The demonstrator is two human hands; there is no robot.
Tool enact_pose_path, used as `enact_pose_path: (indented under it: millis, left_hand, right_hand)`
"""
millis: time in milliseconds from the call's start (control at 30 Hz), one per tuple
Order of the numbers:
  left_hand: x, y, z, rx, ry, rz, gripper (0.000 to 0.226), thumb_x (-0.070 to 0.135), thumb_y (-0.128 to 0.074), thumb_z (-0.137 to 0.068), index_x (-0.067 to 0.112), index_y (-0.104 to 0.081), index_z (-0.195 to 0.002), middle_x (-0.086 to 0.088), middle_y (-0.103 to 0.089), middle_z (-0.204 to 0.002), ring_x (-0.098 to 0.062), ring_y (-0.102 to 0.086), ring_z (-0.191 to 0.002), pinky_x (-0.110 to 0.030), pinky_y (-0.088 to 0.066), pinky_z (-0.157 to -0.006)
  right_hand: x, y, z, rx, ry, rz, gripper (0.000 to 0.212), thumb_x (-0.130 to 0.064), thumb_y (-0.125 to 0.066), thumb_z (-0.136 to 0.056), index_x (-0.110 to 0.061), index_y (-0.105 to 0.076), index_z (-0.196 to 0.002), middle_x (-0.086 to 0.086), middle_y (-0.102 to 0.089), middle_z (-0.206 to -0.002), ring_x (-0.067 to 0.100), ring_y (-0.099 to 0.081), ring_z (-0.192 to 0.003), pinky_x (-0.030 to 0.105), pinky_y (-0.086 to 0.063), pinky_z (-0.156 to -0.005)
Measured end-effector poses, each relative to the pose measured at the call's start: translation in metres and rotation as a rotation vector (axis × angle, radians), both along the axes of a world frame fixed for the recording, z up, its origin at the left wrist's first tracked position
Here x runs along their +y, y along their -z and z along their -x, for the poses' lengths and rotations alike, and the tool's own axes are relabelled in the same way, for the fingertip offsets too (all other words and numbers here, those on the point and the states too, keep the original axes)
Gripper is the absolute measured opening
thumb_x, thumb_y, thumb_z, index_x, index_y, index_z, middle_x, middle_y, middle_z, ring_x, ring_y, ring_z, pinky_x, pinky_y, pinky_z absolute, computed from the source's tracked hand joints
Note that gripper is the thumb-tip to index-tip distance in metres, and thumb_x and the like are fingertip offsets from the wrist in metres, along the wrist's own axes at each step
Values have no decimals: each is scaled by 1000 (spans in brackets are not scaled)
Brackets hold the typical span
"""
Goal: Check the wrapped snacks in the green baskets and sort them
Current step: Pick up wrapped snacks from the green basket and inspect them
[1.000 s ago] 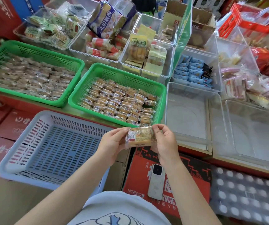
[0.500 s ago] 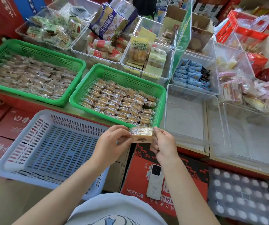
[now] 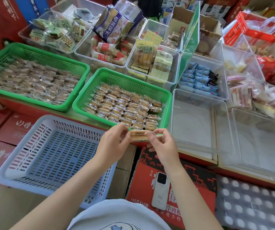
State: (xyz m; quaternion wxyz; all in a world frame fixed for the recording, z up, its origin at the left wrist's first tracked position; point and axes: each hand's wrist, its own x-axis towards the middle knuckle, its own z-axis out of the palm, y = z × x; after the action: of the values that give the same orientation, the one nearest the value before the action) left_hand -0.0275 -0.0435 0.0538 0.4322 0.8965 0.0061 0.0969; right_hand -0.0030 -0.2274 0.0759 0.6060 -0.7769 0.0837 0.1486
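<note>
Shop counter w/ snack bins; left hand [image 3: 115,143] & right hand [image 3: 162,146] pinch wrapped snack [image 3: 139,135] by its ends, near right green basket [image 3: 117,75]; best turned slowly, wrap taut, to check seals.

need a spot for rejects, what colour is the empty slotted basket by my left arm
Pale blue basket, head view.

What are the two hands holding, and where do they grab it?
One wrapped snack: the left hand pinches its left end, the right hand its right end.
</note>
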Motion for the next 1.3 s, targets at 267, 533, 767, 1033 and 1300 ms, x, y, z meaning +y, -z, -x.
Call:
enact_pose_path:
  millis: [267,533,767,1033,1300]
  left_hand:
    - [-3,5,-17,227,-99,292,10,15,-64,-98,19,-65,-90,0,-69,-85,-23,-70,-80,-46,-60,-73]
    - [-13,12,-56,414,-185,658,18,17,-69,-95,1,-62,-87,1,-71,-73,-17,-74,-83,-35,-63,-78]
    - [-23,48,-122,496,-140,341,23,39,-58,-101,16,-60,-95,0,-65,-91,-25,-67,-92,-41,-57,-82]
    - [-46,97,-171,488,338,-494,54,43,-40,-106,26,-31,-156,-1,-7,-170,-23,-2,-157,-44,-12,-125]
    - [-47,127,-189,528,419,-664,64,65,-19,-101,41,-11,-160,-1,11,-170,-26,18,-155,-53,4,-124]
  right_hand:
    - [-12,5,-24,52,50,18,13,-24,-72,-92,-11,-71,-89,11,-73,-89,24,-68,-86,34,-57,-77]
    - [-37,9,-63,311,-123,-259,22,-21,-78,-80,-10,-62,-90,11,-74,-99,30,-70,-104,43,-52,-99]
    - [-42,24,-117,58,-22,341,16,-25,-73,-86,-15,-61,-84,-1,-67,-80,14,-59,-71,30,-49,-68]
    - [-38,58,-194,-110,-44,723,23,-32,-68,-85,-14,-54,-82,3,-60,-85,23,-55,-76,31,-35,-59]
    - [-11,96,-221,-140,-210,912,23,-30,-64,-90,-11,-52,-95,13,-50,-106,33,-51,-96,37,-43,-79]
